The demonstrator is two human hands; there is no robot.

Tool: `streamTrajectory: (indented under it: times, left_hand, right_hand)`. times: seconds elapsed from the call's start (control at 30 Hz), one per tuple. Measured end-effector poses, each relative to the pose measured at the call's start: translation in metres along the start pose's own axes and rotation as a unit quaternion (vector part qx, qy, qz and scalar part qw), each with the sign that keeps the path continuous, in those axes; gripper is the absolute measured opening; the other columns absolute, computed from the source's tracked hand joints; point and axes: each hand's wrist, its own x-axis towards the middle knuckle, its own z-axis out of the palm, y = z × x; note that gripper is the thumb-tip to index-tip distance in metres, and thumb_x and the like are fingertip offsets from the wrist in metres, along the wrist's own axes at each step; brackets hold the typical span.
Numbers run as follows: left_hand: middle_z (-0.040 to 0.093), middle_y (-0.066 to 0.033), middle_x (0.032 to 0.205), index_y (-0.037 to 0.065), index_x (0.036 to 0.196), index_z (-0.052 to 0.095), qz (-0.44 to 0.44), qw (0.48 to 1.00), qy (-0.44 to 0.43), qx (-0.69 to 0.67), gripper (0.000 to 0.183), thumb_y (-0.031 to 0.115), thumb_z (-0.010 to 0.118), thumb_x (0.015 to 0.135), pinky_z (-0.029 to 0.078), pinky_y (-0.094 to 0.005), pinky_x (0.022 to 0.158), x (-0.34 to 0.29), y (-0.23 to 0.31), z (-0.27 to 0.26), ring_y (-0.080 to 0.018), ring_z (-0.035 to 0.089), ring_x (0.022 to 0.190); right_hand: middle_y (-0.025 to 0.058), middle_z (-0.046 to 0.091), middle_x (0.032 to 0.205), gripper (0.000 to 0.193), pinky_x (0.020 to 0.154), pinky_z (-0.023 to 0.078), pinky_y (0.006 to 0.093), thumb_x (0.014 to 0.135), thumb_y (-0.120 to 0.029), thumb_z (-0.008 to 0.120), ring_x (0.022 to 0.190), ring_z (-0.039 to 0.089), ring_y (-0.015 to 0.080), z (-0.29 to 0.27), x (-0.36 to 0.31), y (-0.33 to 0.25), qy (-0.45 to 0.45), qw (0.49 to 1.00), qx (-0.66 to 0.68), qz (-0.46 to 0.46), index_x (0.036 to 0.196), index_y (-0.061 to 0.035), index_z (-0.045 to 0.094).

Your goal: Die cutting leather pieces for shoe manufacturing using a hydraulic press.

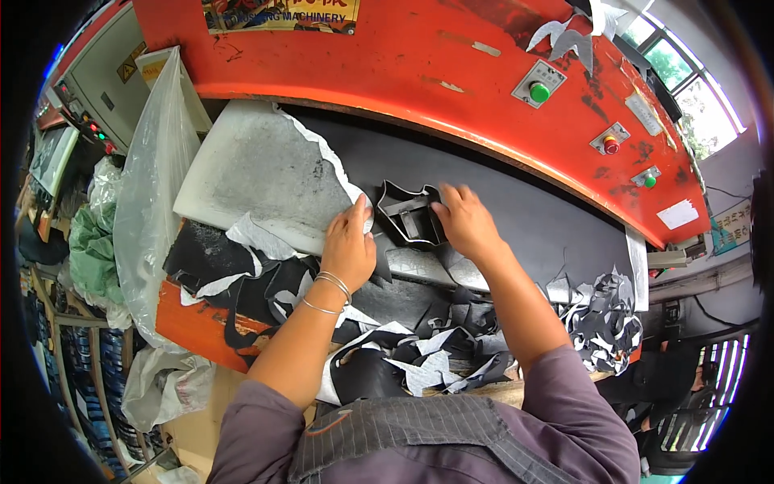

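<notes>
A steel cutting die (411, 216), a deep angular frame with cross-braces inside, stands on a black sheet (524, 218) under the red press. My right hand (468, 222) grips the die's right side, fingers over its upper rim. Left of the die, my left hand (351, 246) has its fingers closed at the ragged, white-backed edge (343, 173) of the sheet material; part of the grasp is hidden. Beyond that hand lies a worn white cutting board (250, 165) with grey scuffs.
Black and white offcuts (435, 355) pile along the front edge. The red press beam (403, 73) spans the far side, with a green button (538, 92) and a red knob (610, 145). Clear plastic sheeting (153, 194) hangs at left, near a grey control cabinet (109, 85).
</notes>
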Motion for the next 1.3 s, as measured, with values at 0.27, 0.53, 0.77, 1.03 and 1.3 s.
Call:
streamTrajectory:
  times: [0.27, 0.53, 0.77, 1.03, 1.3]
  left_hand:
    - [0.057, -0.0220, 0.120, -0.004, 0.140, 0.029, -0.032, 0.994, 0.076, -0.073, 0.061, -0.003, 0.048, 0.082, 0.039, -0.0427, 0.101, 0.003, -0.002, 0.003, -0.0392, 0.053, 0.112]
    - [0.061, -0.0169, 0.121, -0.003, 0.141, 0.025, -0.014, 1.000, 0.025, 0.013, 0.063, 0.001, 0.049, 0.083, 0.031, -0.0444, 0.107, -0.002, 0.001, 0.003, -0.0320, 0.052, 0.116]
    - [0.056, -0.0112, 0.132, -0.002, 0.145, 0.019, -0.014, 0.999, -0.018, 0.042, 0.069, 0.006, 0.050, 0.084, 0.026, -0.0448, 0.110, 0.001, 0.010, 0.009, -0.0302, 0.045, 0.127]
    - [0.050, -0.0111, 0.139, 0.000, 0.147, 0.015, -0.033, 0.995, -0.040, 0.084, 0.072, 0.008, 0.050, 0.085, 0.017, -0.0488, 0.113, 0.006, 0.015, -0.001, -0.0276, 0.041, 0.131]
    - [0.051, -0.0184, 0.136, -0.003, 0.140, 0.025, -0.029, 0.998, -0.039, 0.026, 0.061, 0.003, 0.049, 0.084, 0.022, -0.0500, 0.112, -0.015, 0.018, 0.000, -0.0387, 0.045, 0.125]
  right_hand:
    - [0.0093, 0.059, 0.123, 0.028, 0.098, 0.043, 0.0391, 0.078, -0.012, 0.059, 0.119, 0.054, 0.0274, -0.004, 0.097, -0.041, -0.096, 0.773, -0.132, -0.614, 0.105, -0.0149, 0.067]
    - [0.0134, 0.062, 0.094, 0.017, 0.072, 0.051, 0.0387, 0.086, -0.020, 0.063, 0.086, 0.063, 0.0291, -0.034, 0.060, 0.034, -0.167, 0.976, 0.039, -0.131, 0.089, -0.0031, 0.066]
    - [0.0164, 0.065, 0.092, 0.025, 0.078, 0.049, 0.0374, 0.089, -0.023, 0.064, 0.087, 0.064, 0.0267, 0.014, -0.007, 0.040, 0.020, 0.986, 0.160, 0.048, 0.099, -0.0006, 0.069]
    - [0.0229, 0.048, 0.137, 0.086, 0.110, 0.027, 0.0475, 0.074, -0.038, 0.076, 0.128, 0.044, 0.0341, 0.026, -0.049, 0.035, 0.018, 0.994, 0.090, -0.064, 0.141, -0.0006, 0.038]
    - [0.0223, 0.049, 0.136, 0.081, 0.108, 0.030, 0.0467, 0.075, -0.035, 0.074, 0.125, 0.048, 0.0335, 0.027, -0.053, 0.029, 0.028, 0.993, 0.089, -0.075, 0.140, -0.0010, 0.039]
